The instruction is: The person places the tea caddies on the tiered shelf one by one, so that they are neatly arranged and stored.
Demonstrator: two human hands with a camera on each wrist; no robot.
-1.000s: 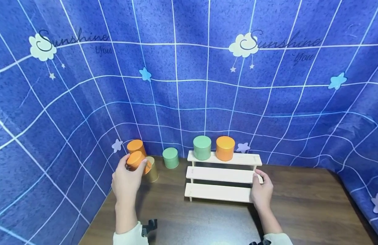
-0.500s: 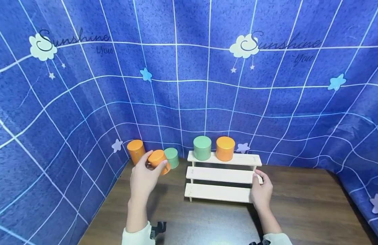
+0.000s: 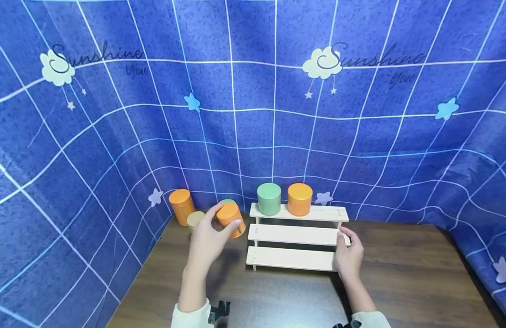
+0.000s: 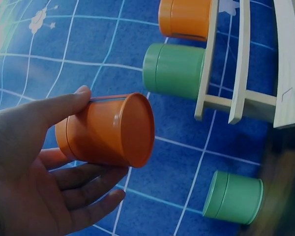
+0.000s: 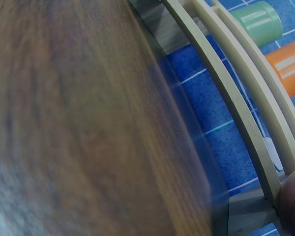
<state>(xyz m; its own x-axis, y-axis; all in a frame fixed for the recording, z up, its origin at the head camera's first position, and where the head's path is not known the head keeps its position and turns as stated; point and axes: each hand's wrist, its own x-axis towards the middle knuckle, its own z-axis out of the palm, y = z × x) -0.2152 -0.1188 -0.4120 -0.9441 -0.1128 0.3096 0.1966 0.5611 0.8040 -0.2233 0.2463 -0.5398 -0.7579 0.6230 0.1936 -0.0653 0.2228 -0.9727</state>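
My left hand [image 3: 207,246] holds a small orange tin [image 3: 229,222] up off the table, left of a three-tier wooden display shelf [image 3: 293,234]. In the left wrist view the thumb lies along one side of the tin [image 4: 101,130] and fingers lie under the other. My right hand [image 3: 350,256] grips the right end of the shelf around its middle and lower tiers. Only a bit of a finger [image 5: 292,204] shows at the shelf end in the right wrist view. On the top tier stand a green tin [image 3: 269,199] and an orange tin [image 3: 299,199].
Behind the held tin, a green tin [image 4: 233,197] stands on the wooden table [image 3: 408,273], mostly hidden in the head view. A gold-lidded tin [image 3: 195,219] and a taller orange tin [image 3: 181,207] are at the left. Blue patterned cloth [image 3: 253,127] surrounds the table.
My left hand has carried the orange tin rightward, from in front of the gold tin to in front of the green one. My right hand keeps its place on the shelf.
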